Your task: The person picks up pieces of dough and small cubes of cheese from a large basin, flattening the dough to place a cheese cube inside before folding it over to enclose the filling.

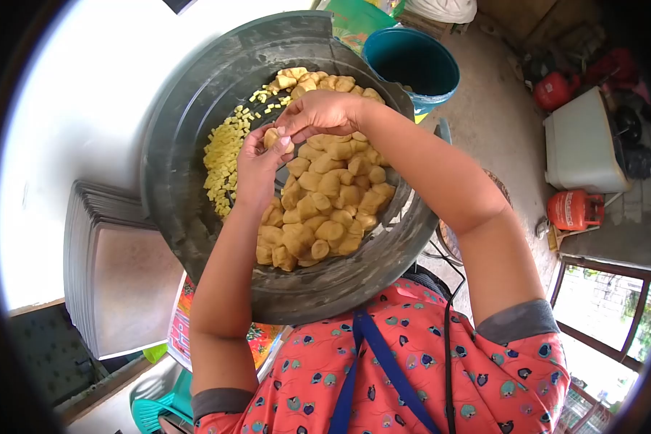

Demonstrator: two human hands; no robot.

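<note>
Patterned shirt point(412, 362) (no legible writing)

One dark round basin point(188, 217), one blue bucket point(412, 61) and two red gas canisters point(575, 210) show. Dough pieces point(333, 195) and yellow cubes point(224, 155) are too many to count.

The big dark basin point(188, 217) carries the food: a heap of tan dough pieces point(325, 210) fills its middle and right side, and a band of small yellow cubes point(224, 155) lies along its left inner wall, with a few scattered near the top rim. The two piles touch only near the top. The basin appears to rest on the person's lap; its underside is hidden. Below, the concrete floor point(495, 108) bears a teal bucket point(412, 65) just beyond the basin's rim, a white container point(582, 145) well to the side, and two red canisters point(575, 210) near that container.
</note>
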